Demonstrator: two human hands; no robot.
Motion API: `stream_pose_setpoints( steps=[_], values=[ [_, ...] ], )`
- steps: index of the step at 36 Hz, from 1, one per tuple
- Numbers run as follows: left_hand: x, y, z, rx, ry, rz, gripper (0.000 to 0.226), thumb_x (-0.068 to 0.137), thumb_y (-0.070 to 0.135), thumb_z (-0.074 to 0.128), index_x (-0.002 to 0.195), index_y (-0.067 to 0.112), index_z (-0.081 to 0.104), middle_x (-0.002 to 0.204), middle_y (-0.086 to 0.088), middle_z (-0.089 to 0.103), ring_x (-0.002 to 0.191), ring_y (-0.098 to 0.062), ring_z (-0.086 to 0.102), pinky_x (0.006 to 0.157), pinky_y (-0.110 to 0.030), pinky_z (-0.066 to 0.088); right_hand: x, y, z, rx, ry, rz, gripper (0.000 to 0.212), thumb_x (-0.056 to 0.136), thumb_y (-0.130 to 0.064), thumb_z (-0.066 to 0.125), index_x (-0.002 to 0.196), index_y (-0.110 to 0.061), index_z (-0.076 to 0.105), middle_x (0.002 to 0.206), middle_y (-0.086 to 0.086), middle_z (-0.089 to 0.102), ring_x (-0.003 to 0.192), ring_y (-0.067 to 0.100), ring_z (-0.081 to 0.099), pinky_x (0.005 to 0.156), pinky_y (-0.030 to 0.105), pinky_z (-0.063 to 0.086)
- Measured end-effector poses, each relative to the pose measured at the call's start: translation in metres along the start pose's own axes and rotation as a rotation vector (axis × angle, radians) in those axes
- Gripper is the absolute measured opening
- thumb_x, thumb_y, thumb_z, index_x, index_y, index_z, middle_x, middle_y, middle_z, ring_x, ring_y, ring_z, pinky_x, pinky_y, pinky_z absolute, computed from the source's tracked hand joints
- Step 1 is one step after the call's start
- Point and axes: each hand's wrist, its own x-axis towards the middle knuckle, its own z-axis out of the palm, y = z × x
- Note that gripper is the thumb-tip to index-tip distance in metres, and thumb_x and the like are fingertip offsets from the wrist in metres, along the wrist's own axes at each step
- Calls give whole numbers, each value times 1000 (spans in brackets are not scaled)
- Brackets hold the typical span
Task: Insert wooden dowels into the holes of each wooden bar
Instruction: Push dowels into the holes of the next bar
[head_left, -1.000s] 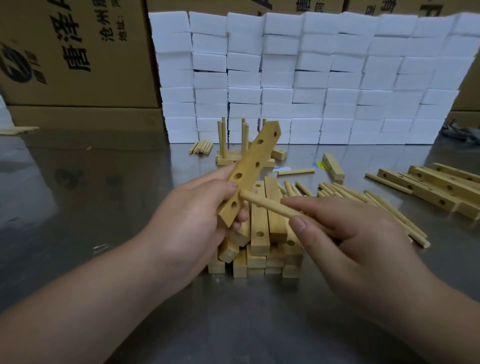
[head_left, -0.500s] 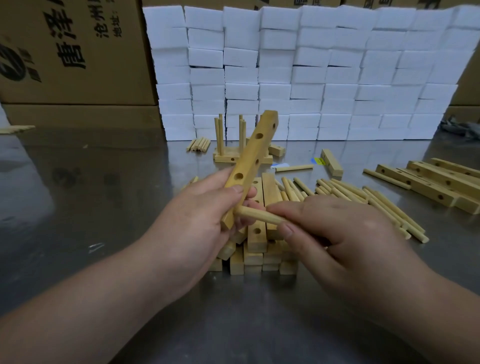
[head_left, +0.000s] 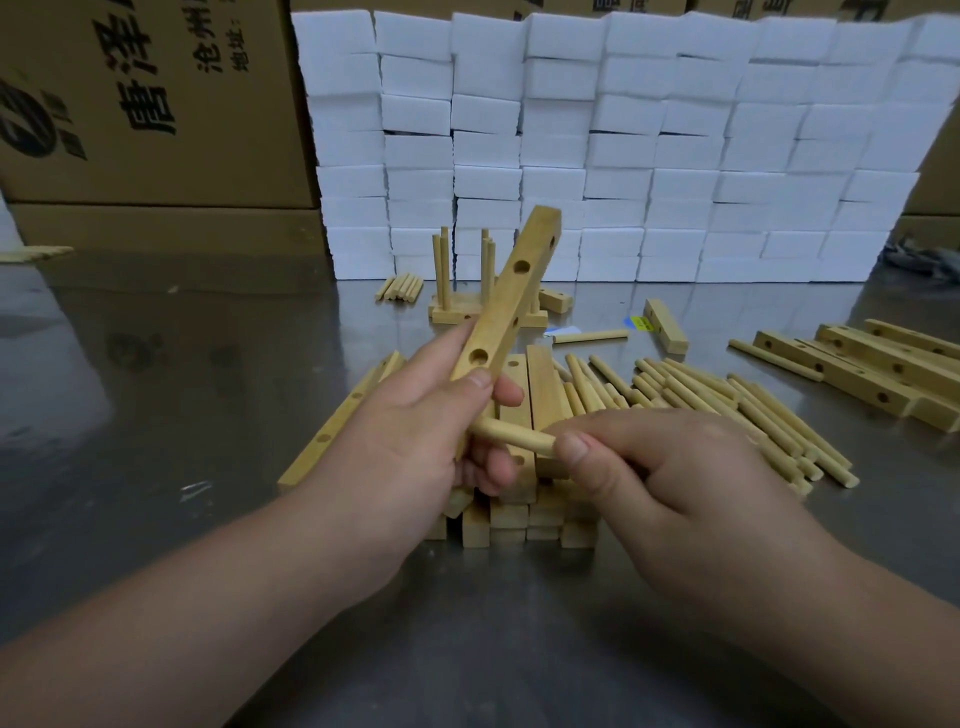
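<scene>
1. My left hand (head_left: 405, 441) grips a square-edged wooden bar (head_left: 511, 291) with round holes, tilted toward 1 o'clock.
2. My right hand (head_left: 675, 478) pinches a smooth round dowel (head_left: 511, 435) at its lower end.
3. Cardboard box (head_left: 145, 156), 10 o'clock: "唐泽".

Dowel (head_left: 511, 435) at held bar (head_left: 506, 299)

Dowel driven closer to the bar's lower end.
The dowel (head_left: 511, 435) has been carried leftward by the right grip (head_left: 675, 483); its tip is now hidden between the left grip (head_left: 410, 447) fingers at the bar (head_left: 506, 301).
</scene>
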Motion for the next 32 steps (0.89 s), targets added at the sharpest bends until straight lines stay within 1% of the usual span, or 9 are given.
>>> stream_pose_setpoints(
  steps=[2, 4, 11, 15, 17, 21, 24, 27, 32],
  values=[
    [-1, -1, 1, -5, 11, 2, 30, 97, 12, 38, 97, 24, 66, 73, 9, 61, 47, -10, 52, 47, -19, 45, 0, 2, 0, 5, 23, 6, 42, 77, -64, 27, 110, -48, 46, 92, -32, 52, 81, 1, 52, 54, 23, 42],
    [-1, -1, 1, -38, 41, 15, 31, 97, 13, 39, 94, 25, 67, 72, 9, 62, 46, -9, 51, 46, -19, 45, -2, 4, -1, 34, 33, 16, 61, 69, -71, 23, 121, -46, 42, 91, -31, 51, 82, -1, 51, 55, 22, 38],
    [4, 0, -6, -113, 124, 37, 36, 97, 16, 41, 79, 21, 71, 68, 5, 63, 42, -8, 47, 42, -19, 41, -3, 1, -5, 107, 103, 20, 33, 64, -68, 34, 95, -57, 39, 96, -24, 52, 82, 1, 53, 56, 25, 44],
    [5, -1, -5, -212, 121, 0, 31, 97, 13, 40, 80, 9, 66, 67, 0, 62, 40, -8, 45, 41, -20, 42, -3, 1, -1, 125, 106, 29, 23, 70, -62, 49, 90, -52, 44, 87, -28, 54, 77, -1, 53, 56, 22, 43],
    [4, -1, -5, -253, 114, -11, 29, 97, 13, 40, 83, 7, 64, 67, -1, 62, 41, -8, 47, 43, -20, 43, -3, 2, 1, 183, 141, 37, 25, 70, -57, 55, 91, -46, 48, 84, -23, 55, 72, 2, 54, 63, 22, 43],
    [3, -2, -3, -287, 84, -17, 27, 96, 12, 41, 85, 2, 62, 66, -3, 62, 45, -10, 50, 45, -20, 44, 0, 2, 2, 408, 183, 35, 21, 76, -40, 66, 94, -41, 57, 81, -10, 60, 66, 10, 55, 55, 28, 47],
    [2, -3, 0, -279, 76, -21, 26, 96, 12, 41, 90, 3, 64, 69, -5, 63, 46, -11, 51, 47, -20, 45, 0, 1, 3, 503, 166, -31, 10, 77, -32, 66, 87, -34, 65, 74, -18, 63, 65, 3, 57, 53, 15, 47],
    [3, -2, 1, -313, 84, -24, 25, 96, 11, 40, 100, 6, 64, 70, -6, 64, 46, -11, 51, 47, -21, 45, 0, 1, 3, 644, 225, -56, 14, 74, -32, 61, 86, -29, 68, 67, -16, 60, 61, -3, 55, 53, 10, 44],
    [1, -7, 8, -292, 64, -28, 27, 96, 14, 40, 104, 9, 66, 88, -21, 66, 72, -23, 59, 62, -30, 54, 2, -2, 15, 655, 193, -77, 28, 73, -35, 60, 101, -36, 61, 93, -17, 67, 82, 6, 64, 72, 24, 54]
  ],
)
